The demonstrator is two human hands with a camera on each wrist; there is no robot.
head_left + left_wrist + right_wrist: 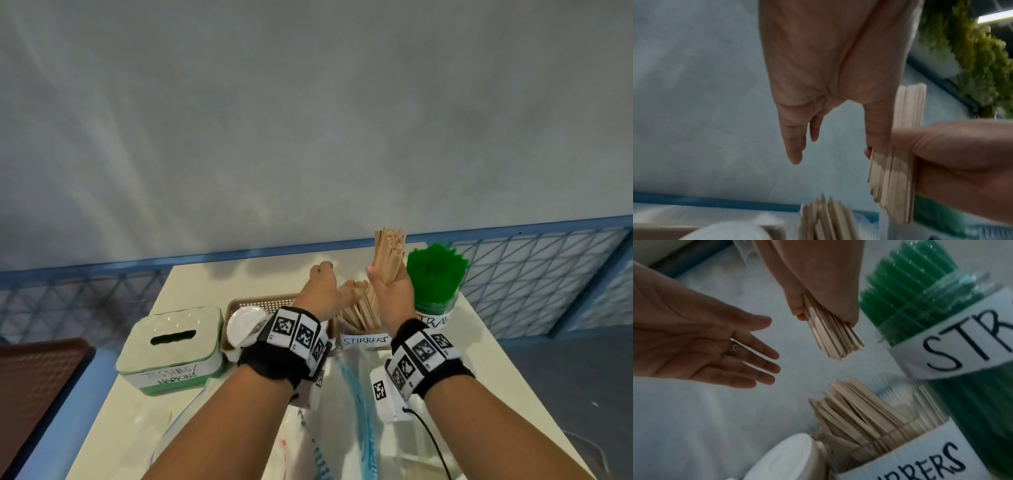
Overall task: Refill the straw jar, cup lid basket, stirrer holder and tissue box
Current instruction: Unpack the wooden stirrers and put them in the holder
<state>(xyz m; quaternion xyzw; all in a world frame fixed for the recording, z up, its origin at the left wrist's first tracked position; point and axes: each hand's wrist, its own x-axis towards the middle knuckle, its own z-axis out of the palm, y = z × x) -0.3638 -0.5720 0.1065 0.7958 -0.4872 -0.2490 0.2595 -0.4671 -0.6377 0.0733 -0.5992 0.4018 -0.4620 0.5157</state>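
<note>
My right hand grips a bundle of wooden stirrers upright above the holder labelled STIRRERS, which holds several more. In the right wrist view the right hand clamps the bundle over the stirrer holder. My left hand hovers beside it, palm open, fingers straight, holding nothing. The left wrist view shows the left hand next to the bundle. The straw jar is packed with green straws. The tissue box and the lid basket with white lids stand left.
Crumpled plastic bags lie on the white table just in front of the holders, under my forearms. A brown mesh object sits off the table's left side. A blue wire fence runs behind the table.
</note>
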